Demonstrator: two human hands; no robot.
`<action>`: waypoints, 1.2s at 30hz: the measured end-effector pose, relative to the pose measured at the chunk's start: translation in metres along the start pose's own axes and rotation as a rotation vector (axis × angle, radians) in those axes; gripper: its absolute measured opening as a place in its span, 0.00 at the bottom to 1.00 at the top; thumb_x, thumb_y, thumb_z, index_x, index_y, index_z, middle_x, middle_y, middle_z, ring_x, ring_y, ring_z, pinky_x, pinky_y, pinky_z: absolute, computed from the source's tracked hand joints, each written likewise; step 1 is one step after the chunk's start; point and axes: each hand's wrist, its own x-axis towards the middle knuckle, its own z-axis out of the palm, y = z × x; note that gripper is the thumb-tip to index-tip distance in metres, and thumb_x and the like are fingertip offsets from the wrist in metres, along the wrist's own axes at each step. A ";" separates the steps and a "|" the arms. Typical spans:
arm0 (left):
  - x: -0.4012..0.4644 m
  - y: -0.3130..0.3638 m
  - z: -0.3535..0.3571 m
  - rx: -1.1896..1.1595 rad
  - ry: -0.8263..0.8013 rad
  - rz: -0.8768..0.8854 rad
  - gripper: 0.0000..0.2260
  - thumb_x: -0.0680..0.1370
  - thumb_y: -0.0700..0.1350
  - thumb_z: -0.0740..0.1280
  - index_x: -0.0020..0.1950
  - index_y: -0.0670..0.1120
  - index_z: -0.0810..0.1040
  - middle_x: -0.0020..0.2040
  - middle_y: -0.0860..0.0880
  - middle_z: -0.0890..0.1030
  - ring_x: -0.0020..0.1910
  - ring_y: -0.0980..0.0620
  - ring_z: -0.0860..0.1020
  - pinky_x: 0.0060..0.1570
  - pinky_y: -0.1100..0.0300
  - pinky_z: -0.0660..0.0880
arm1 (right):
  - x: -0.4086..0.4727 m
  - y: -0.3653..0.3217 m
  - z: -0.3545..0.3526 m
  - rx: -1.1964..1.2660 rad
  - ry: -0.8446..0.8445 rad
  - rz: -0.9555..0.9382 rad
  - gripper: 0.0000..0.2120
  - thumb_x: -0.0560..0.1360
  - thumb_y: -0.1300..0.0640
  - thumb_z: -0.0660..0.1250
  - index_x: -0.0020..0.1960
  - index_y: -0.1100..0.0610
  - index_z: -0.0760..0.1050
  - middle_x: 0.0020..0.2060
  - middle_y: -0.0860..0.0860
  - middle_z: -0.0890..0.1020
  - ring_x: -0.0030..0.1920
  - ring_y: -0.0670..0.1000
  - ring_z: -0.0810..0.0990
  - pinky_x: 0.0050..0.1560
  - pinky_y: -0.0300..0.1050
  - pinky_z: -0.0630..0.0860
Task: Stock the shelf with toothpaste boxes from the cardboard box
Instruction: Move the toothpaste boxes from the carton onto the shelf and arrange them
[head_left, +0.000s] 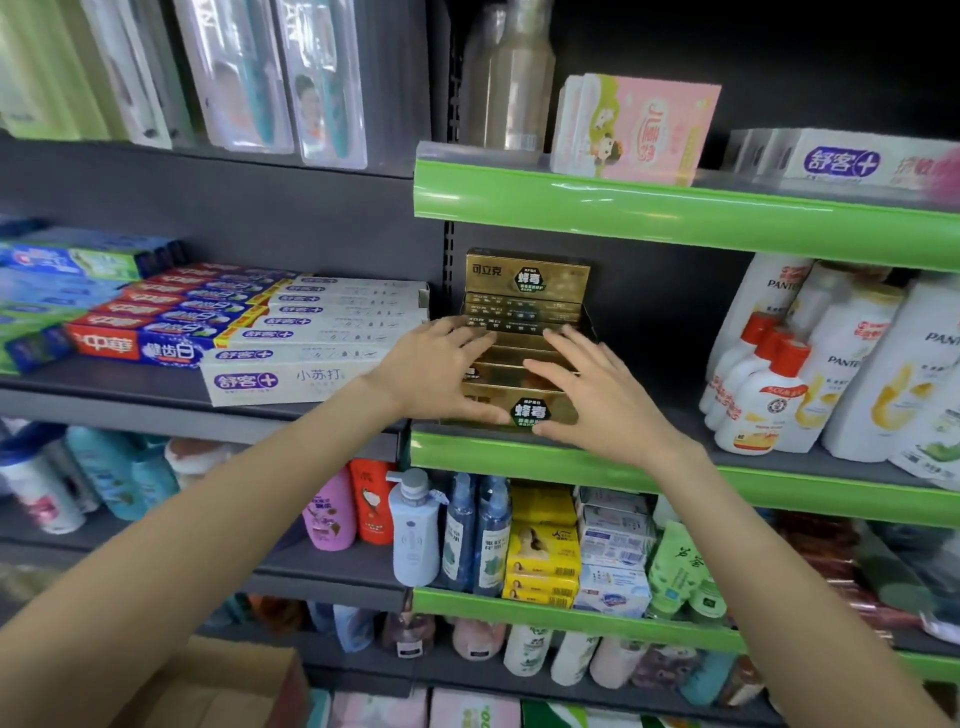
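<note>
A: We face a grey shop shelf (769, 460) with a green price rail (571, 467) along its front edge. Where do the gold toothpaste boxes (524, 312) sit?

B: At our 12 o'clock, stacked in a stepped row at the shelf's left end, against the grey upright (448, 270). The front box stands just behind the rail.

A: State of our hands?

B: Our left hand (436, 371) lies flat on the stack's left side, fingers straight and spread wide. Our right hand (597, 395) presses the right side likewise, its thumb touching the front box. Neither hand grips anything.

A: Surroundings?

B: At 3 o'clock, white shampoo bottles (831, 358) stand on the same shelf, with a bare shelf gap between them and the stack. At 9 o'clock, white toothpaste cartons (311, 338) and red and blue ones (171, 317) lie on the neighbouring shelf. At 1 o'clock, above us, a pink carton (644, 130) stands on the upper shelf.

A: And the cardboard box (223, 686)?

B: At 7 o'clock, low, below our left forearm; its contents are not visible.
</note>
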 end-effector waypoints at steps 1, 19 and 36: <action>-0.010 -0.001 -0.003 -0.068 0.094 0.001 0.45 0.68 0.76 0.49 0.74 0.47 0.63 0.70 0.47 0.70 0.71 0.47 0.65 0.67 0.52 0.63 | -0.001 -0.008 -0.002 0.044 0.024 -0.019 0.31 0.74 0.40 0.64 0.74 0.46 0.59 0.77 0.50 0.51 0.77 0.50 0.44 0.74 0.51 0.44; -0.128 -0.199 0.050 -0.182 -0.010 -0.099 0.40 0.70 0.70 0.48 0.76 0.47 0.58 0.76 0.44 0.60 0.75 0.43 0.56 0.74 0.53 0.48 | 0.120 -0.154 0.036 0.301 -0.066 0.172 0.25 0.79 0.40 0.54 0.74 0.47 0.61 0.76 0.54 0.55 0.75 0.55 0.53 0.74 0.50 0.53; -0.092 -0.206 0.043 -0.248 -0.148 0.002 0.36 0.74 0.65 0.61 0.77 0.54 0.51 0.78 0.48 0.52 0.76 0.45 0.50 0.74 0.48 0.46 | 0.199 -0.158 0.035 0.108 -0.176 0.235 0.24 0.82 0.49 0.49 0.76 0.54 0.56 0.77 0.53 0.53 0.76 0.52 0.49 0.75 0.49 0.50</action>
